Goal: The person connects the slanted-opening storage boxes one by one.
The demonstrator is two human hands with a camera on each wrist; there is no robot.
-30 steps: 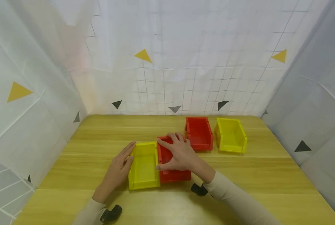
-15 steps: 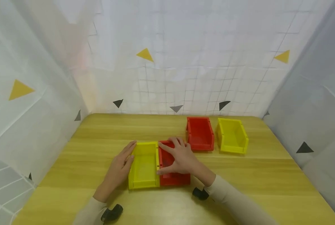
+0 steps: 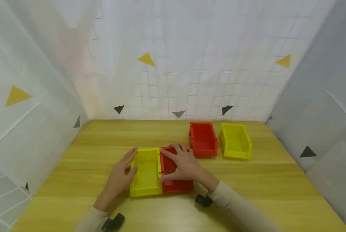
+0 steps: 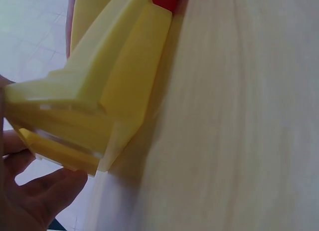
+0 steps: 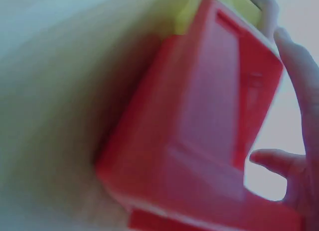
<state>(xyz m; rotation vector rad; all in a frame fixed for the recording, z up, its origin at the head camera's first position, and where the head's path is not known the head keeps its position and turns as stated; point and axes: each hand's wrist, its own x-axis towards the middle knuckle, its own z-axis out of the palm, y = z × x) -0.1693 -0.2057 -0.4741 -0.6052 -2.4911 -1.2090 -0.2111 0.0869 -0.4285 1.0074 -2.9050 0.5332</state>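
In the head view a yellow plastic bin (image 3: 146, 172) stands directly beside a red plastic bin (image 3: 177, 186), their side walls touching or nearly so. My left hand (image 3: 117, 177) holds the yellow bin at its left wall, the thumb over the rim and the fingers along the outside to the far corner. My right hand (image 3: 184, 164) spans the red bin from above. Its thumb lies at the left wall and its fingers reach over the far part; some fingertips are hidden. Close up, the wrist views show the yellow bin (image 4: 129, 66) and the red bin (image 5: 199, 111).
Farther back to the right, a second red bin (image 3: 203, 140) and a second yellow bin (image 3: 236, 141) stand side by side with a narrow gap. All rest on a wooden table (image 3: 265, 190). White sheeting (image 3: 173, 77) encloses the back and sides.
The front red bin has slid slightly towards me under my right hand, so its near edge lines up more closely with the yellow bin's. My left hand stays on the yellow bin.
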